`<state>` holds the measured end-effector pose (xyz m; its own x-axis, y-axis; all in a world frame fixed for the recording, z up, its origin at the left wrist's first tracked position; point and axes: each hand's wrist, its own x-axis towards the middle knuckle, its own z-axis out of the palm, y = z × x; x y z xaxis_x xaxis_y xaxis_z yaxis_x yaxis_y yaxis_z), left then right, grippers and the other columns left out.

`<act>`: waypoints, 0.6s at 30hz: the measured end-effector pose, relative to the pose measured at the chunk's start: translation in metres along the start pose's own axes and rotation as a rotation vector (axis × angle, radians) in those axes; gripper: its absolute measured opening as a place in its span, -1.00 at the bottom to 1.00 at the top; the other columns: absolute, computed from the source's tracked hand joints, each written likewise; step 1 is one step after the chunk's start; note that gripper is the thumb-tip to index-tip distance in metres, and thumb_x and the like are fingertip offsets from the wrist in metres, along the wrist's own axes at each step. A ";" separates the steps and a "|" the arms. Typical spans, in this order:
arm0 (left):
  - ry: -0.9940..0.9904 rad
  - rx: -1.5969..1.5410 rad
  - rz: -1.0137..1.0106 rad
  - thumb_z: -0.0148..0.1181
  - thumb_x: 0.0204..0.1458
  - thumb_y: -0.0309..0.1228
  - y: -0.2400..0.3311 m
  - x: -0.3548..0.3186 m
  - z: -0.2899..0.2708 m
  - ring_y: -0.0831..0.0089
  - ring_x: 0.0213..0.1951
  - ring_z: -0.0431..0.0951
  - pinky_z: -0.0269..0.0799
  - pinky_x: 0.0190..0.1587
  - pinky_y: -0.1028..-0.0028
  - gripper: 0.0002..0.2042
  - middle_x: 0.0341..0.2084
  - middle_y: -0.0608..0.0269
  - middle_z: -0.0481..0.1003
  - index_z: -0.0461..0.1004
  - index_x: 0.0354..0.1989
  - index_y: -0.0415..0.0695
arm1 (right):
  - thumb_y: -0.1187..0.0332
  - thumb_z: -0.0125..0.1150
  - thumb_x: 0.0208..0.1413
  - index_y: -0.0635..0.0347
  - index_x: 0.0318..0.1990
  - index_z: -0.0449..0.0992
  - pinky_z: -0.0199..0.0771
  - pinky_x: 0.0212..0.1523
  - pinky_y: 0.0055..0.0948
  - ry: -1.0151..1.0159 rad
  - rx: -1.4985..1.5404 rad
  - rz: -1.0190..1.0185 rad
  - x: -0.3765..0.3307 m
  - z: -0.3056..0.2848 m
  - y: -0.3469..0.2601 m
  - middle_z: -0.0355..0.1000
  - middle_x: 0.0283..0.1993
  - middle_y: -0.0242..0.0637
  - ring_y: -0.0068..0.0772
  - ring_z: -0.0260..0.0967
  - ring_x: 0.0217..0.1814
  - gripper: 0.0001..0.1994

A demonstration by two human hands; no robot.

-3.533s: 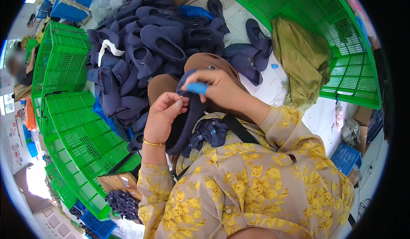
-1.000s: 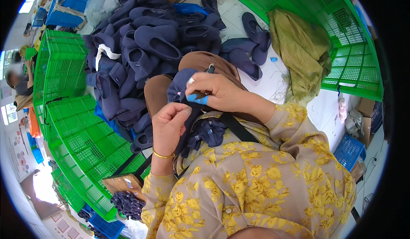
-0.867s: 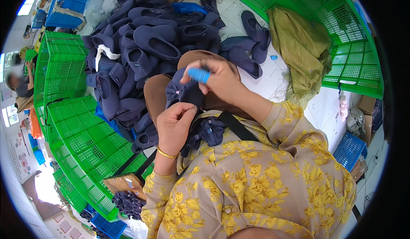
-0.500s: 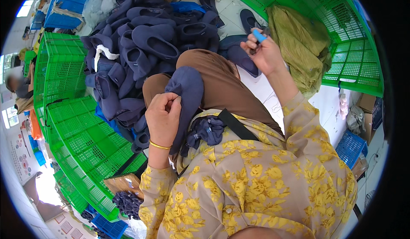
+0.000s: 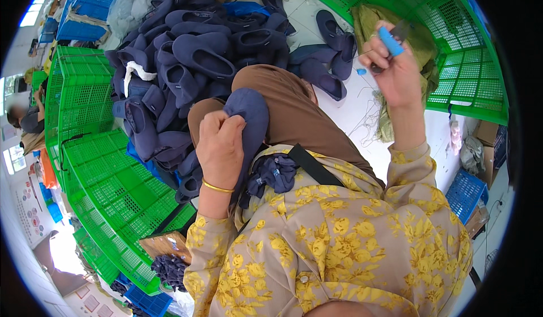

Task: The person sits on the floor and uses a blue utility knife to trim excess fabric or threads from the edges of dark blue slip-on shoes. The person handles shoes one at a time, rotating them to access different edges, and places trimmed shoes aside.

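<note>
A navy slip-on shoe (image 5: 254, 110) lies across my lap, its toe pointing away from me. My left hand (image 5: 219, 147) pinches the shoe's fabric between thumb and fingers. Off to the right, my right hand (image 5: 393, 71) is raised, with a blue wrap (image 5: 390, 41) around one finger. Its fingers are curled around a small dark tool (image 5: 401, 29) with a blade-like end; most of it is hidden. A bunched piece of navy fabric (image 5: 273, 175) rests at my waist beside a black strap (image 5: 315, 167).
A big heap of navy shoes (image 5: 203, 51) lies beyond my knees. Several more shoes (image 5: 322, 79) sit on the white floor at right. Green crates (image 5: 127, 204) flank me on the left, and another crate (image 5: 464, 82) stands right, by an olive sack (image 5: 384, 25). Loose threads (image 5: 370, 116) trail nearby.
My right hand has moved right, away from the shoe, uncovering more shoes on the floor. My left hand has shifted slightly on the shoe and still grips it.
</note>
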<state>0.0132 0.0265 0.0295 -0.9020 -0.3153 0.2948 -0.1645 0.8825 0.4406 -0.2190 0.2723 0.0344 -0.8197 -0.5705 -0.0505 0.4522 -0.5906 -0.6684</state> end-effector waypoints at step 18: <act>-0.251 -0.706 -0.682 0.11 0.19 -0.44 -0.032 -0.008 0.000 0.70 -0.47 0.33 0.27 -0.38 0.66 -0.91 -0.48 0.48 0.38 0.47 -0.28 -0.19 | 0.39 0.10 0.08 0.25 -0.13 0.39 0.46 -0.23 -0.13 -0.649 -1.585 -0.033 -0.026 0.079 0.123 0.44 -0.18 -0.08 0.05 0.45 -0.19 -0.79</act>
<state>0.0254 0.0010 0.0135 -0.7753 -0.5207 -0.3576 -0.4752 0.1079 0.8732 -0.1141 0.1698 0.0121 -0.3738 -0.9275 -0.0038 -0.6526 0.2659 -0.7096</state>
